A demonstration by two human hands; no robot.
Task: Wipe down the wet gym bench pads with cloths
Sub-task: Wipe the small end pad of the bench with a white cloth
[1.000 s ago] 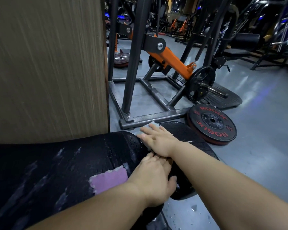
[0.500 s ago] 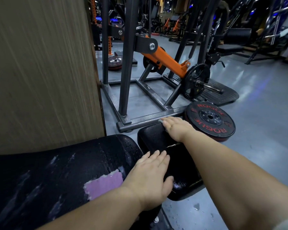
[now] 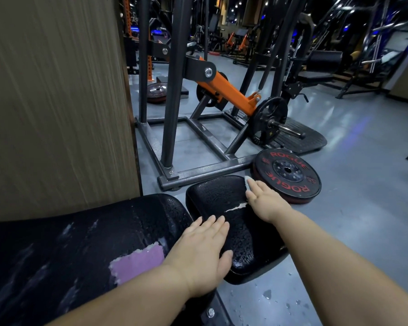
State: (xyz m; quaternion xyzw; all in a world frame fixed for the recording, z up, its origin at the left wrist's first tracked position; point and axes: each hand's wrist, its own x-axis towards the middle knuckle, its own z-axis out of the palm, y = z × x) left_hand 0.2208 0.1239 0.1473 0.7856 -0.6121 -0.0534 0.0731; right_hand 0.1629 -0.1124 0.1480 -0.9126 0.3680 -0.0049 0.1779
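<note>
Both hands flat on the wet seat pad (image 3: 222, 196) — right hand (image 3: 265, 200) over a pale cloth (image 3: 247, 182).

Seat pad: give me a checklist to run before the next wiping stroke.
1. Cloth under right hand: ok, a pale corner shows past the fingertips.
2. Left hand flat across the gap between both pads: ok.
3. Pink cloth under the left hand: cannot tell, it shows only beside the wrist.
4. Seat pad dry: not ok, droplets remain.
5. Weight plate clear of the pad edge: cannot tell.
</note>
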